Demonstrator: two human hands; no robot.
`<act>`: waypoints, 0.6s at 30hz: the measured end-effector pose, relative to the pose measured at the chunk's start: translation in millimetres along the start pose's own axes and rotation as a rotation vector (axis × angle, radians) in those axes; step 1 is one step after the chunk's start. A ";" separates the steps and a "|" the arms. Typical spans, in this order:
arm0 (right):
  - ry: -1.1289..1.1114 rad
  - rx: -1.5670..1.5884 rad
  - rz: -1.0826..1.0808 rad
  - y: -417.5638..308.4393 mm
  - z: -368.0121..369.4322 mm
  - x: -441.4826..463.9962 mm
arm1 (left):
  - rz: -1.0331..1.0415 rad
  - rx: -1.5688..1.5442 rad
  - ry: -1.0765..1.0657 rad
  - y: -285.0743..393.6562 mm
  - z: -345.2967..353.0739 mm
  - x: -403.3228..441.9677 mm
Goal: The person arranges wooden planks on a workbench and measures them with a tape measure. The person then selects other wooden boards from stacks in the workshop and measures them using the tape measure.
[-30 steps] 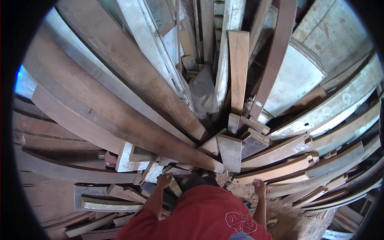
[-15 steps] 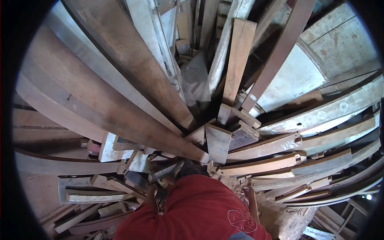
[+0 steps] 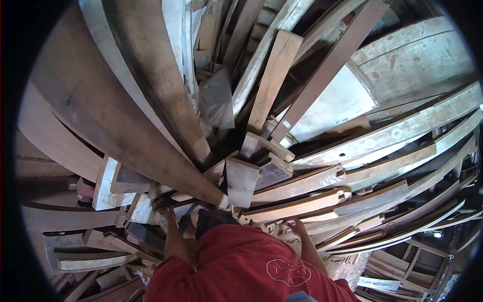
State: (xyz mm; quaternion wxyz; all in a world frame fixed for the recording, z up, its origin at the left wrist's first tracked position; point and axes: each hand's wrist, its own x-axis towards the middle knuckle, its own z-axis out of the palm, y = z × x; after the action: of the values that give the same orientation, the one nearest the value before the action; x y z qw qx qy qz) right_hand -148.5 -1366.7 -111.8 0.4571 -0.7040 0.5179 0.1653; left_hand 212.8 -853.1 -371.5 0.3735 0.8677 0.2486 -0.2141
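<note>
Left of the short grey board (image 3: 241, 183), the person's left hand (image 3: 163, 205) is in among scrap wood, just beside a pale block (image 3: 142, 210); I can't tell if it grips anything. Right of that board, the right hand (image 3: 296, 226) has loosely bent fingers, its hold unclear, near a notched tan plank (image 3: 302, 204).
</note>
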 end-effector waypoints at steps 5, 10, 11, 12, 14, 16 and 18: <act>-0.043 -0.021 -0.039 0.4 -4.8 6.7 | -0.239 -0.046 0.047 26.5 -13.9 -18.2; -0.100 -0.119 0.002 -8.2 -1.7 2.3 | -0.333 -0.316 0.330 15.7 -36.7 -26.0; -0.098 -0.117 -0.015 -10.3 -0.3 0.0 | -0.331 -0.308 0.329 18.1 -40.3 -24.0; -0.097 -0.116 -0.032 -3.6 1.4 -0.7 | -0.343 -0.373 0.346 1.9 -40.1 -17.1; -0.119 -0.134 -0.036 3.1 4.7 1.1 | -0.302 -0.743 0.363 -43.3 -50.1 1.8; -0.074 -0.171 -0.053 -0.3 5.9 -7.7 | -0.309 -0.987 0.314 -71.3 -54.6 17.1; -0.120 -0.239 0.046 -9.7 0.9 -15.0 | -0.523 -0.916 0.178 -62.0 -66.0 14.3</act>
State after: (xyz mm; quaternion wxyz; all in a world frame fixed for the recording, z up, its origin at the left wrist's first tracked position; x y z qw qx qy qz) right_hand -145.9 -1356.9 -97.1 0.3961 -0.7304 0.4820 0.2781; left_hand 199.7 -762.3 -371.5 0.6258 0.5396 0.5551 -0.0951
